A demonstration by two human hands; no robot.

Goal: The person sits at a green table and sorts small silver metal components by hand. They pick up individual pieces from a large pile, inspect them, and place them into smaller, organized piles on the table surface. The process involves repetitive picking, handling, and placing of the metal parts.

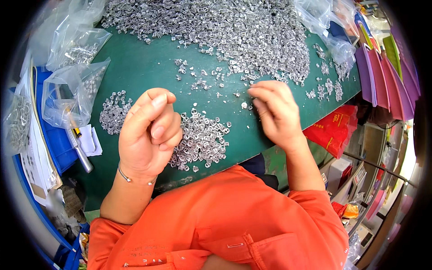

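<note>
Head view: green counter (139, 58), small silvery parts spread over it in several groups. Large heap (216, 27) covers the far middle, reaching toward the right. Near pile (200, 144) lies close to the near edge, between the hands, mostly right of the left one. Smaller pile (114, 112) sits just left of the left hand. Loose parts (198, 83) scattered between large heap and near pile; more in clusters at the far right.

Left hand (155, 126): raised, partly in front of the near pile; grip curled narrow, fingers folded toward the palm. Cannot tell whether anything is inside. Right hand (279, 112): beside the loose parts, fingers bent toward the thumb, grip narrow; cannot tell whether a part sits between the fingertips.

Containers. Far left: clear plastic bag (76, 45), silvery parts inside. Nearer: second clear bag (67, 96), also with parts showing, lying over a blue bin (58, 150). Leftmost bag (19, 121) holds grey parts, somewhat blurred. Far right: clear bag (339, 49), contents hard to tell. Red bag (335, 130) just off the counter's right edge, contents hidden. Purple and pink folders (382, 81) stand farther right.
</note>
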